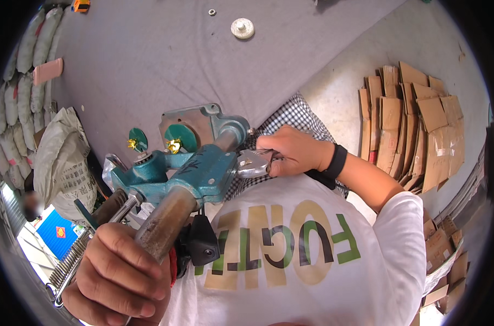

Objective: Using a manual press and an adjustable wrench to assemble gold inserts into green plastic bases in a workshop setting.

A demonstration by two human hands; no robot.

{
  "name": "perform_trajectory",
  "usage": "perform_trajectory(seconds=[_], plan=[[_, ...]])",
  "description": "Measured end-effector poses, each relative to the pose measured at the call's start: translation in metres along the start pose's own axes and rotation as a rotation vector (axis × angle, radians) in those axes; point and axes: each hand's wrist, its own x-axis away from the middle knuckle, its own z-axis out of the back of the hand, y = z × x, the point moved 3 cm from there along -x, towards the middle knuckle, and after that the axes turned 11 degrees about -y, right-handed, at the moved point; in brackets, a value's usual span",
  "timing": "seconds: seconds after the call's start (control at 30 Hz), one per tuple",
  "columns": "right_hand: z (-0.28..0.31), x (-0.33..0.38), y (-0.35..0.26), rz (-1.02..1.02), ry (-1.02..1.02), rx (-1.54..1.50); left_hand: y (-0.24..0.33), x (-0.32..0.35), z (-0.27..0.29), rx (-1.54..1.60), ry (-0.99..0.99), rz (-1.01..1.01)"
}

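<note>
A teal cast-metal machine part lies slanted in front of my torso, with a thick worn steel shaft running through it. My left hand wraps its fingers round the near end of that shaft at the lower left. On the other side, my right hand is closed on a shiny silver piece beside the teal casting; its exact kind I cannot make out. Two green discs with brass-coloured fittings sit at the machine's far side. A coil spring shows left of my left hand.
Grey cloth covers the surface ahead, bearing a white round knob and a small nut. Checkered fabric lies near my right wrist. Flattened cardboard is stacked right; a white sack and piled bags stand left.
</note>
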Motion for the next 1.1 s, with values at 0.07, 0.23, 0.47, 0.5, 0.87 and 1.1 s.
perform_trajectory(seconds=[0.07, 0.23, 0.47, 0.5, 0.87, 1.1], plan=[[-0.007, -0.009, 0.001, 0.077, 0.033, -0.076, 0.005, -0.002, -0.004, -0.087, 0.091, -0.057], [-0.027, -0.022, 0.013, 0.156, 0.119, -0.075, 0.006, -0.002, 0.0, 0.016, 0.022, -0.036], [-0.023, -0.014, 0.009, 0.076, 0.181, 0.031, 0.005, -0.008, 0.001, 0.035, -0.283, 0.056], [-0.026, -0.014, 0.009, 0.058, 0.185, 0.035, 0.006, -0.008, 0.0, 0.028, -0.279, 0.053], [-0.02, -0.012, 0.006, -0.093, -0.094, -0.022, 0.0, -0.003, -0.007, -0.001, 0.101, -0.11], [0.012, 0.003, -0.055, -0.545, -0.29, 0.167, -0.001, -0.003, -0.006, 0.044, 0.022, -0.085]])
